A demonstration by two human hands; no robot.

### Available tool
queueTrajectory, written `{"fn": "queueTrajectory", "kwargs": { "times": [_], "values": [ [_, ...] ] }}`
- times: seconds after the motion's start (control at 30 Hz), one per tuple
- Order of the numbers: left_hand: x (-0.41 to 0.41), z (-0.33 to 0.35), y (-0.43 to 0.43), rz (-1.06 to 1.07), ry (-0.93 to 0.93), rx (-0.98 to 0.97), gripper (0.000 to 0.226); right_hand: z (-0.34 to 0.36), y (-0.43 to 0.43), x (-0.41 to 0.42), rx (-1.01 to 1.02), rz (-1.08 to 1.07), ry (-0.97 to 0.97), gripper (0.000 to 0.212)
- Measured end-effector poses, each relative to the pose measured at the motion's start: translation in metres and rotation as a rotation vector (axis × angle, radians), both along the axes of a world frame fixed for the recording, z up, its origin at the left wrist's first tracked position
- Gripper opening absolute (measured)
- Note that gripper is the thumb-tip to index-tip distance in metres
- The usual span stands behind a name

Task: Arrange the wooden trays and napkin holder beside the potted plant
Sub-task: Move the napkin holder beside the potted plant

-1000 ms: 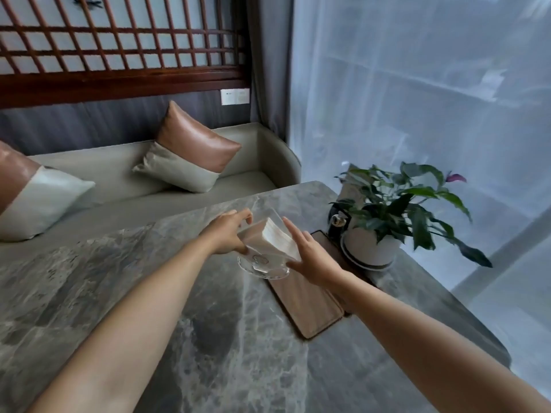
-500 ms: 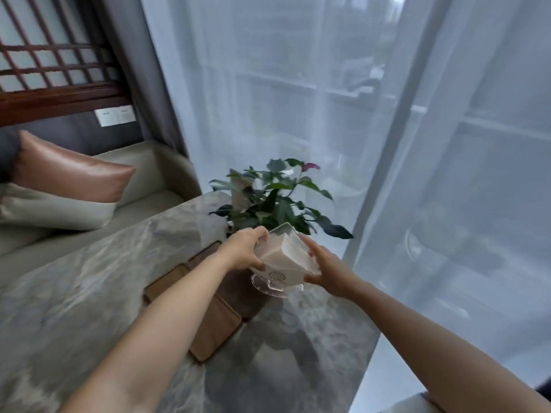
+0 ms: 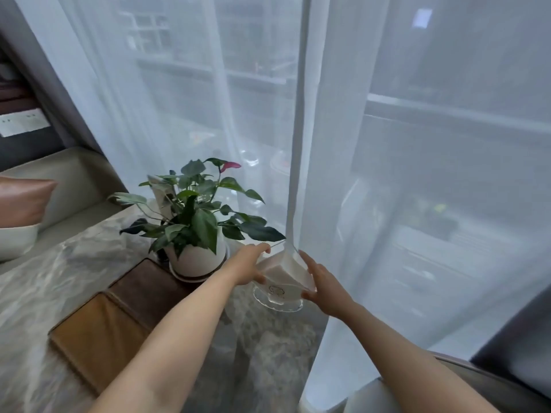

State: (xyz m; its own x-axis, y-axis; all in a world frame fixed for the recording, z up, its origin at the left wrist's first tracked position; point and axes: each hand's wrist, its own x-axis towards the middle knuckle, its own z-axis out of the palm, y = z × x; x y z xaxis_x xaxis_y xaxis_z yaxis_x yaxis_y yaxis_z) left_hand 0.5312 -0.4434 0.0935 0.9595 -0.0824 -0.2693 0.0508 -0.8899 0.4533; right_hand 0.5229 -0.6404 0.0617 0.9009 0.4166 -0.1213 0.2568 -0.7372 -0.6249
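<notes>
A clear glass napkin holder [image 3: 281, 286] with white napkins in it is held between my left hand [image 3: 247, 268] and my right hand [image 3: 323, 289]. Its round foot is at or just above the marble table [image 3: 44, 281], right of the potted plant [image 3: 193, 234] in a white pot. Two wooden trays lie left of my left arm: a dark one [image 3: 146, 286] touching the pot's saucer and a lighter one [image 3: 95, 332] in front of it.
A sheer white curtain [image 3: 298, 144] hangs directly behind the holder, at the table's right edge. A beige sofa [image 3: 71, 180] with a brown and cream cushion [image 3: 21, 204] stands at the left. A grey seat back [image 3: 447, 389] shows at the bottom right.
Both hands carried the napkin holder from left of the wooden trays to the right side of the potted plant. The view swung right, toward the window.
</notes>
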Motion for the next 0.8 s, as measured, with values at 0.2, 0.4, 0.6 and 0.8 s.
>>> {"fn": "queueTrajectory", "kwargs": {
  "times": [0.2,0.4,0.6,0.8],
  "values": [
    [0.015,-0.009,-0.017,-0.026,0.027,0.024,0.065,-0.011,-0.013,0.009,0.013,-0.036,0.043,0.087],
    [0.024,-0.016,-0.03,-0.059,0.03,0.024,0.066,-0.015,-0.026,0.012,0.009,-0.085,0.06,0.086],
    [0.026,-0.017,-0.036,-0.095,0.015,0.087,0.079,-0.017,-0.026,0.011,-0.053,-0.094,0.071,0.087],
    [0.016,-0.016,-0.04,-0.151,-0.059,0.267,0.08,-0.014,-0.023,0.008,-0.19,-0.112,0.037,0.087]
  ]
}}
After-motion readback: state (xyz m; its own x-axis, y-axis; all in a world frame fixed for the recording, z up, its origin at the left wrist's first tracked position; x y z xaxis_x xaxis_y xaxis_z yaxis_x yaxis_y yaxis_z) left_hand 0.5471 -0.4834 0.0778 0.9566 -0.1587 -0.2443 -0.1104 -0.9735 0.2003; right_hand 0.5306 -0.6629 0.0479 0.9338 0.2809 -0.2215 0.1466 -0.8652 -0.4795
